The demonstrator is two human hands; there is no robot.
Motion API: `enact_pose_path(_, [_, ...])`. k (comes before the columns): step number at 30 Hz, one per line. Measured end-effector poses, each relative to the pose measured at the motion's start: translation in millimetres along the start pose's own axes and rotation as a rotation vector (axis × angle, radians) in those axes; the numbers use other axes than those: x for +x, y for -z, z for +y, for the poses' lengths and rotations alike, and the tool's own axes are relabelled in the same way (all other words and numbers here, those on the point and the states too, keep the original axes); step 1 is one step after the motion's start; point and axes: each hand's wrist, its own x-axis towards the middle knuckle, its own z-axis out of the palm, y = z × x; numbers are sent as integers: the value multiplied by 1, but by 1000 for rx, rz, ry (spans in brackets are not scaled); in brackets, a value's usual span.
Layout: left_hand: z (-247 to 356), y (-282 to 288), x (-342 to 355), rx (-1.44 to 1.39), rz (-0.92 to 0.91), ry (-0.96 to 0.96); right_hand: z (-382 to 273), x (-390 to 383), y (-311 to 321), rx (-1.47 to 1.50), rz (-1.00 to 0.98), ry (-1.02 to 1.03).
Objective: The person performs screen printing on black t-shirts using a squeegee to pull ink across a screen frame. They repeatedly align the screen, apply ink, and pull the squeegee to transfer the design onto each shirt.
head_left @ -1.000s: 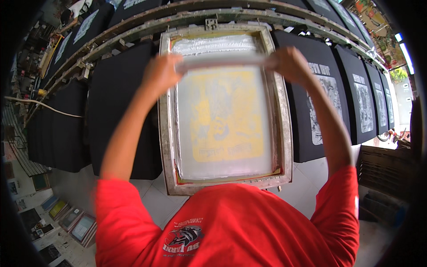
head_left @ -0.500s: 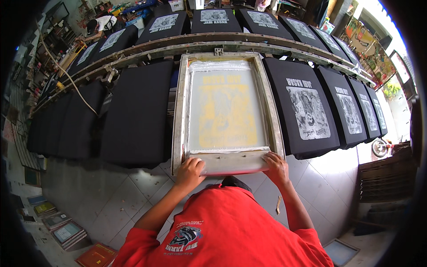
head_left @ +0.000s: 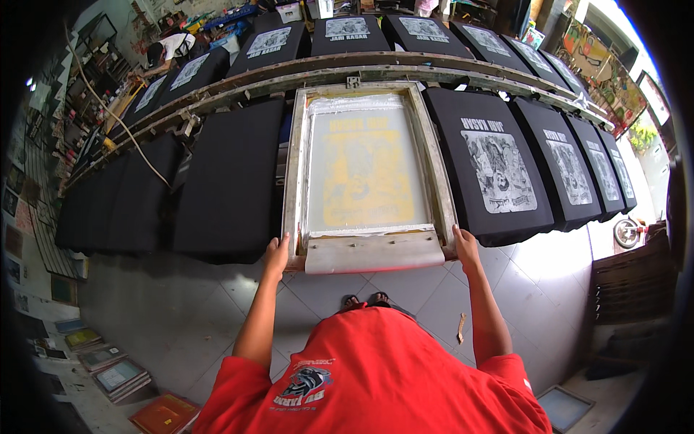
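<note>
A screen-printing frame [head_left: 295,184] lies in the middle, over one of the boards in the near row. Its pale mesh [head_left: 428,210] carries a yellowish stencil of a picture with lettering. A pale flat bar [head_left: 374,253] with small bolts crosses the frame's near end. My left hand [head_left: 276,257] grips the frame's left side near the close corner, thumb up along the edge. On the opposite side, my right hand [head_left: 466,246] holds the right edge in the same way. The undersides of the fingers are hidden.
Black shirts with pale prints [head_left: 499,166] stand on boards to the right. Plain black shirts [head_left: 228,181] cover boards to the left. Behind a metal rail [head_left: 253,81] runs another row of printed shirts. A person [head_left: 173,49] bends at the far left. Frames [head_left: 119,377] lie on the floor.
My hands have shifted from the top of the frame's near corners to its left and right outer sides. My body is farther back, and my feet now show.
</note>
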Motion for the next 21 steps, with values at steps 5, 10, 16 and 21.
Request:
enact_pose_path(5, [38,6,-18,56,79,-45,-38,-13,-2,-318,188,140])
enact_pose_path(10, [34,14,-20,230,185,-128,-45,-22,5,-360,194,141])
enact_pose_path(16, [-25,76,-28,78,273,-223,-56,-93,-37,-362,210,166])
enact_pose_path(21, [-92,191,-13,-30,248,-18,-104,-159,-140,-262,128,199])
